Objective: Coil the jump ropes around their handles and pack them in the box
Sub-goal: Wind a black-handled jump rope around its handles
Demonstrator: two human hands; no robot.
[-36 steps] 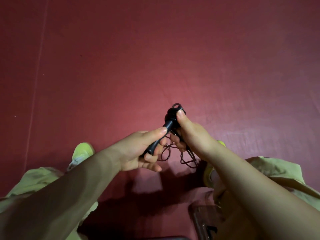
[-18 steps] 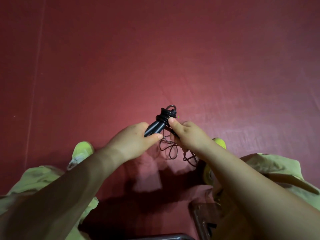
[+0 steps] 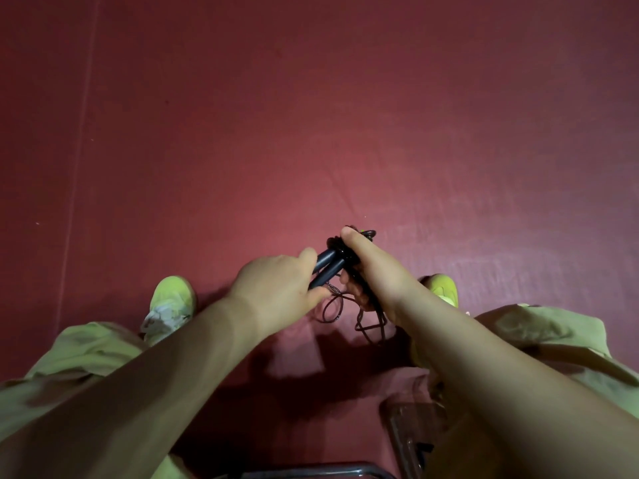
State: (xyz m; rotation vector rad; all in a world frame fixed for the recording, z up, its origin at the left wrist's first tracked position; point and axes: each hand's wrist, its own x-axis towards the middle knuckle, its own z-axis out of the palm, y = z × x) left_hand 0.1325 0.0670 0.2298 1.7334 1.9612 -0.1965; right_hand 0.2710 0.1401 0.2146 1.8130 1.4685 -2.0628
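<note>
Between both hands (image 3: 276, 288), jump-rope handles (image 3: 328, 267)

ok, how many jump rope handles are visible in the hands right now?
2. Both black handles lie side by side, held together: the left hand grips their near ends, the right hand pinches the far ends where cord is wrapped. Other ropes may be out of view.

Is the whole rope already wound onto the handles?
No, loose loops of the rope hang below the black handles, which the left hand and the right hand grip together.
</note>
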